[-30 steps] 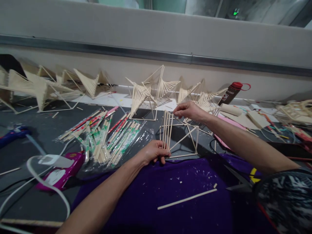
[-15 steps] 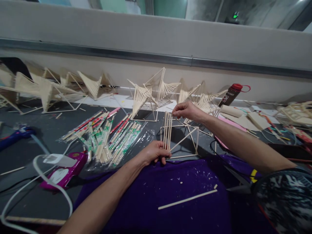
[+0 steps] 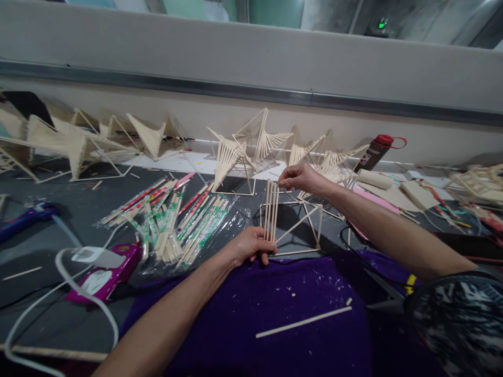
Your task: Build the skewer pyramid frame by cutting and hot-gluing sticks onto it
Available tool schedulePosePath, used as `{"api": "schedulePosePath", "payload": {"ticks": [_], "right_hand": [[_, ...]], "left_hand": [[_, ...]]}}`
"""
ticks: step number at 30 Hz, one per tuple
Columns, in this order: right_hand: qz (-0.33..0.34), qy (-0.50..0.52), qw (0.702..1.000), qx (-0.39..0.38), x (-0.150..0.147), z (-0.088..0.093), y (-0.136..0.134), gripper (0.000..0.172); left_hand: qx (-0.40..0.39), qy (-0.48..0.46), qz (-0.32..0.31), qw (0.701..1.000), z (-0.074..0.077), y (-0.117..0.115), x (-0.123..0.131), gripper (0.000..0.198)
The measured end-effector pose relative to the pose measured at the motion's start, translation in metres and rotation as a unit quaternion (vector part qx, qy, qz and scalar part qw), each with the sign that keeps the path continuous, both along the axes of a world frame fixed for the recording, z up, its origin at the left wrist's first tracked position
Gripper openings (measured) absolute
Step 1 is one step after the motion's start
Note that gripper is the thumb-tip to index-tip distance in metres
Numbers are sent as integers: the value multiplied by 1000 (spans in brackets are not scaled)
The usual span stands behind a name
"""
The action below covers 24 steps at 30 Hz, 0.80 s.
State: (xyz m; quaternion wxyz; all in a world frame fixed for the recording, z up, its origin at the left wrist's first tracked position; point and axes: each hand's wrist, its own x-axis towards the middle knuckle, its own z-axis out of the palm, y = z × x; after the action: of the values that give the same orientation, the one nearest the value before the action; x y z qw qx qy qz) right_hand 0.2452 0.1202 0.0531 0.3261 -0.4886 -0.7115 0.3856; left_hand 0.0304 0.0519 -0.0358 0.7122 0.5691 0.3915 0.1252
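Observation:
A small frame of pale wooden sticks (image 3: 297, 227) stands on the grey table in front of me, with several chopsticks (image 3: 271, 212) set side by side at its left end. My left hand (image 3: 256, 245) is closed around the lower ends of these chopsticks. At their upper ends, my right hand (image 3: 295, 177) pinches the rightmost chopstick between thumb and fingertips. The exact contact under the right fingertips is too small to make out. A loose chopstick (image 3: 304, 322) lies on the purple cloth (image 3: 220, 335) over my lap, among small wood scraps.
Wrapped chopsticks (image 3: 168, 225) lie left of the frame. A magenta device (image 3: 106, 275) with a white cable (image 3: 58, 293) and a blue glue gun (image 3: 31, 217) are further left. Finished stick models (image 3: 230, 157) line the wall. A dark bottle (image 3: 373, 153) stands at the back right.
The view has shifted very slightly. Both hands keep their places on the chopsticks, with no other visible change.

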Motion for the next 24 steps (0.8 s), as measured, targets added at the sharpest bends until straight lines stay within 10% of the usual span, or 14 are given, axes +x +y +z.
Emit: {"api": "schedulePosePath", "payload": {"ticks": [21, 24], "right_hand": [[-31, -103, 988, -107, 8, -7, -9, 41], [-54, -163, 985, -33, 8, -8, -5, 50]], "left_hand": [[-16, -47, -34, 998, -23, -5, 2, 25], [-14, -54, -36, 998, -25, -5, 3, 26]]}}
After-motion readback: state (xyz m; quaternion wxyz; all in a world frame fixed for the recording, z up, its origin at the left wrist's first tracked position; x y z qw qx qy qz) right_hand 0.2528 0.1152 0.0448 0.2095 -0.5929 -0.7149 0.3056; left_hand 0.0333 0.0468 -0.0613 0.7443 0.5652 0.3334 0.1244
